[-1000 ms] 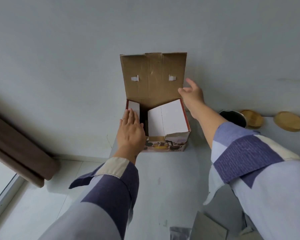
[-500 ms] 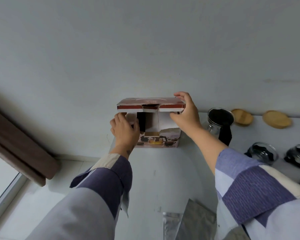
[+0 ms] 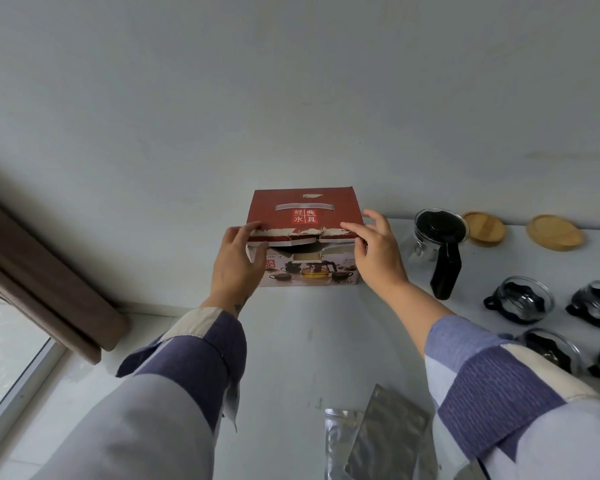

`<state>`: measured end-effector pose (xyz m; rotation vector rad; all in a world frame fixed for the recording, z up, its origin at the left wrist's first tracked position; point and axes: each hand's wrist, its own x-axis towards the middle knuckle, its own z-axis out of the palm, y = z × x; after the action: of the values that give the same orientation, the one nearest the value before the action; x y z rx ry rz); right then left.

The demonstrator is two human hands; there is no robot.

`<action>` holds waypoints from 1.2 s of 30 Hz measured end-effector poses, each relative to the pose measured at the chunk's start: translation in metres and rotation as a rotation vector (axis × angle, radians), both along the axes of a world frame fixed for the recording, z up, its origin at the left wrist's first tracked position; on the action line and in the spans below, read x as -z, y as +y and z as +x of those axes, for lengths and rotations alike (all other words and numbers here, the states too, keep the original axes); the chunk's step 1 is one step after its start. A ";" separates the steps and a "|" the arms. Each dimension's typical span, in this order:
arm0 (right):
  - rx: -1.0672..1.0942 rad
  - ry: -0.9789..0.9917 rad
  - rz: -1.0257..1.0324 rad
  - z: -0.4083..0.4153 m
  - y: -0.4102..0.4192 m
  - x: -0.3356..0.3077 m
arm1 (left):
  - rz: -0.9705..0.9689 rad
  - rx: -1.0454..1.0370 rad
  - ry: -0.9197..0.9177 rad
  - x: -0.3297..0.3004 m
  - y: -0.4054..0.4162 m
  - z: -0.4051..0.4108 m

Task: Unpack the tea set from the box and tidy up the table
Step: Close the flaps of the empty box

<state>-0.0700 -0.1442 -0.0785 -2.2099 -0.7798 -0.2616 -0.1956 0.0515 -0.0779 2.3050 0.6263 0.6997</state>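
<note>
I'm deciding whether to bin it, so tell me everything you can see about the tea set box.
The tea set box is cardboard with a red lid bearing white characters and a grey handle strip. Its pale front shows a printed teapot and cups. The lid is folded down, its front edge torn and gaping. It stands upright on the white table by the wall, left hand and right hand on its front corners.

The cardboard box [image 3: 303, 216] has a red lid with white characters; its front is pale, printed with teaware. Patchwork sleeves [image 3: 492, 382] mix purple, blue and cream.
</note>
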 end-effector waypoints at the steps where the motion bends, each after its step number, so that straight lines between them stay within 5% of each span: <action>1: 0.003 -0.012 -0.004 0.000 0.000 0.001 | -0.006 0.008 -0.001 0.001 0.001 0.000; 17: 0.079 -0.108 0.049 -0.003 0.001 0.015 | -0.053 -0.050 -0.034 0.000 0.001 0.006; 36: 0.075 -0.084 0.045 -0.004 -0.002 0.020 | 0.232 -0.095 0.131 0.007 0.004 0.008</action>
<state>-0.0736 -0.1461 -0.0982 -2.2000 -0.7294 -0.4077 -0.1876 0.0560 -0.0849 2.5654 0.7535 0.7010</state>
